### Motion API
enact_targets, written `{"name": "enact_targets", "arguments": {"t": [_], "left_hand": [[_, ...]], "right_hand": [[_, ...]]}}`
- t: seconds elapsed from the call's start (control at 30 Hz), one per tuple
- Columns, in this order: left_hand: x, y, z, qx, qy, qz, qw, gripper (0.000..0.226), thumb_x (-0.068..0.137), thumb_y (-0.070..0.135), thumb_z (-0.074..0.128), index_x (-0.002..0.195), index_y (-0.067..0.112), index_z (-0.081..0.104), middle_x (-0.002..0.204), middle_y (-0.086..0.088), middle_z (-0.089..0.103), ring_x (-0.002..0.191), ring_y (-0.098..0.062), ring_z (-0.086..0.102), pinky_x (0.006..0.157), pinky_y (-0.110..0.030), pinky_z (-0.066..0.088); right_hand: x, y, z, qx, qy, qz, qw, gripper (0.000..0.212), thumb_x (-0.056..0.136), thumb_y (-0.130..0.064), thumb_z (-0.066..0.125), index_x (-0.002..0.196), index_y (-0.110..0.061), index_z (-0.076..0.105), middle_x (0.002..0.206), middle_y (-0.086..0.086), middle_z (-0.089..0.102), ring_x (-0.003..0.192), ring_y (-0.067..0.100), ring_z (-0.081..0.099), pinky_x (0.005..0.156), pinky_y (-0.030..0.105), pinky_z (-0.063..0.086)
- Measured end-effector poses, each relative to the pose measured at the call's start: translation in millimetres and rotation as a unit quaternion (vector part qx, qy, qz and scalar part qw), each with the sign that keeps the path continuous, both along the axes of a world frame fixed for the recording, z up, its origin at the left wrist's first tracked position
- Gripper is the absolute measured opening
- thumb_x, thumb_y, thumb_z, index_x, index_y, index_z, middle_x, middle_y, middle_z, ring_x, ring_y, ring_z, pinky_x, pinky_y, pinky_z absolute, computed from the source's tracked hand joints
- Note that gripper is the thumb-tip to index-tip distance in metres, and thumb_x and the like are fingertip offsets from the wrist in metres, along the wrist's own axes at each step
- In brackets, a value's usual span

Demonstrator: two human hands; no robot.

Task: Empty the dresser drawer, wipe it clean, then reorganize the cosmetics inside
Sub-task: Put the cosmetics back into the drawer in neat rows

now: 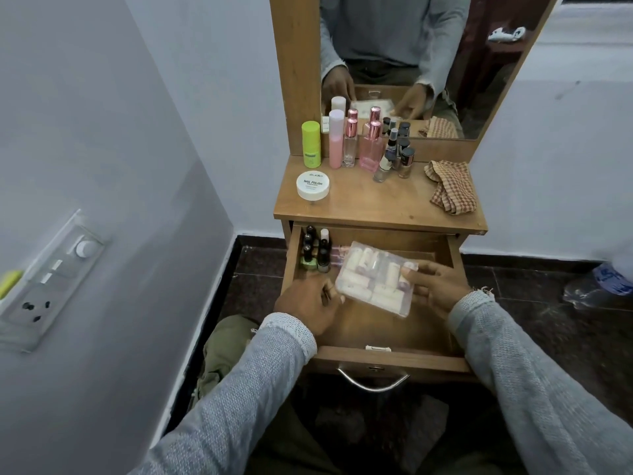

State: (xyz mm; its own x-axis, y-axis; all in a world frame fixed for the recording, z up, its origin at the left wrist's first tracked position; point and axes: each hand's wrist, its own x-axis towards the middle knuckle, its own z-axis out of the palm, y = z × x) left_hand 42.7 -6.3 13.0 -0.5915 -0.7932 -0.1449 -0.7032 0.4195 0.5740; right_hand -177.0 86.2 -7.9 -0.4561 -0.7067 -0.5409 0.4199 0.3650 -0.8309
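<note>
Both hands, left (310,303) and right (435,286), pinch a clear case (373,279) over the open drawer (387,358); polish bottles (315,252) stand far-left inside. Bottles (342,142), jar (313,185) and cloth (450,186) sit on top.

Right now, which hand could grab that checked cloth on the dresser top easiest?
Probably the right hand. The checked cloth lies on the dresser's right side, above that hand. The left hand is farther away. Both hold the clear case.

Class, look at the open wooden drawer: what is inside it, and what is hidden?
Inside the open wooden drawer: small dark-capped nail polish bottles standing at back left, and a clear plastic case of pale tubes, gripped by both hands. The floor beneath the case is hidden.
</note>
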Motion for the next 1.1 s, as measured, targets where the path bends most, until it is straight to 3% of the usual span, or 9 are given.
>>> {"name": "enact_targets", "arguments": {"t": [0.1,0.3,0.5,0.6,0.77,0.93,1.1], "left_hand": [[2.3,4.4,0.3,-0.023,-0.02,-0.028,0.999,0.009,0.086,0.03,0.06,0.08,0.023,0.061,0.08,0.008,0.063,0.075,-0.011,0.06,0.075,-0.035,0.056],[-6.6,4.5,-5.1,-0.03,-0.051,-0.105,0.993,0.022,0.085,0.035,0.066,0.103,0.025,0.057,0.129,0.006,0.05,0.117,-0.015,0.049,0.098,-0.034,0.045],[-18.3,-1.1,-24.5,-0.003,-0.13,-0.181,0.975,0.065,0.077,0.036,0.075,0.133,0.026,0.043,0.149,0.002,0.032,0.135,-0.022,0.033,0.107,-0.044,0.038],[-21.7,-5.9,-30.9,-0.019,-0.171,-0.199,0.965,0.073,0.076,0.035,0.076,0.136,0.024,0.037,0.15,-0.003,0.027,0.138,-0.026,0.028,0.108,-0.046,0.036],[-20.8,-7.4,-39.7,-0.027,-0.186,-0.186,0.964,0.076,0.077,0.025,0.075,0.14,0.021,0.032,0.152,-0.006,0.021,0.139,-0.027,0.025,0.107,-0.05,0.037],[-20.3,-7.1,-44.5,-0.037,-0.186,-0.169,0.967,0.07,0.079,0.018,0.071,0.138,0.019,0.035,0.149,-0.01,0.025,0.137,-0.029,0.026,0.106,-0.05,0.038],[-19.9,-7.7,-45.4,-0.045,-0.205,-0.16,0.965,0.071,0.08,0.016,0.072,0.139,0.017,0.034,0.152,-0.011,0.02,0.14,-0.029,0.022,0.107,-0.05,0.036]], "right_hand": [[3.7,0.9,-9.9,0.044,-0.009,0.034,0.998,0.021,0.083,0.002,0.064,0.102,-0.007,0.058,0.096,0.014,0.068,0.079,0.025,0.068,0.058,0.032,0.059],[19.4,-16.9,-18.5,0.099,0.005,0.09,0.991,0.024,0.08,0.001,0.068,0.1,-0.009,0.059,0.099,0.012,0.07,0.086,0.027,0.069,0.077,0.04,0.057],[42.2,-33.5,-22.0,0.094,-0.012,0.075,0.993,0.027,0.078,0.004,0.07,0.101,-0.005,0.057,0.093,0.012,0.069,0.078,0.024,0.068,0.06,0.032,0.06],[51.7,-41.4,-23.3,0.1,0.011,0.058,0.993,0.019,0.079,0.005,0.069,0.091,-0.006,0.058,0.088,0.009,0.068,0.073,0.021,0.066,0.054,0.03,0.057],[61.4,-50.6,-32.0,0.115,0.148,0.046,0.981,0.021,0.075,0.0,0.075,0.07,-0.012,0.059,0.083,0.01,0.067,0.074,0.027,0.066,0.074,0.041,0.056],[68.2,-51.8,-32.9,0.121,0.212,0.046,0.969,0.03,0.072,0.003,0.076,0.06,-0.017,0.057,0.067,0.002,0.062,0.068,0.024,0.063,0.073,0.04,0.057],[71.7,-53.7,-34.4,0.128,0.221,0.056,0.965,0.029,0.073,0.002,0.076,0.061,-0.016,0.057,0.082,0.016,0.07,0.081,0.033,0.068,0.079,0.046,0.057]]}}
